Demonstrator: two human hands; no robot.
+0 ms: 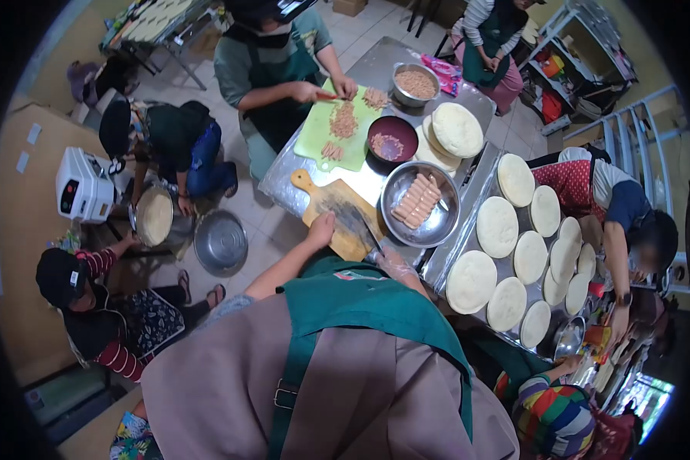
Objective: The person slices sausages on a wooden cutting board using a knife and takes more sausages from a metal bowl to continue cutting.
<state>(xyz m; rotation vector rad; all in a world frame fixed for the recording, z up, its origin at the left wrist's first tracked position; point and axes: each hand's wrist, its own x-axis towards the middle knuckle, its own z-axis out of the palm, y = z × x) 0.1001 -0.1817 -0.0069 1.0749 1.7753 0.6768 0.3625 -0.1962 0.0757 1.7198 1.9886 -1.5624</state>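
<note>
A wooden cutting board (322, 201) with a dark, worn middle lies on the metal table in front of my body. My left hand (321, 229) is closed at the board's left edge; what it grips, if anything, is hidden. At the lower right of the board, my right hand (395, 263), in a clear glove, is closed round the handle end of a knife (369, 231). The blade points up and left over the board. Just right of the board, a steel bowl (451, 224) holds several sausages (416, 201).
Across the table, a person cuts on a green board (310, 136). Nearby stand a dark red bowl (408, 132), a bowl of chopped pieces (415, 83) and stacked flat breads (458, 130). More rounds (497, 228) cover the right table. Other people work left and right.
</note>
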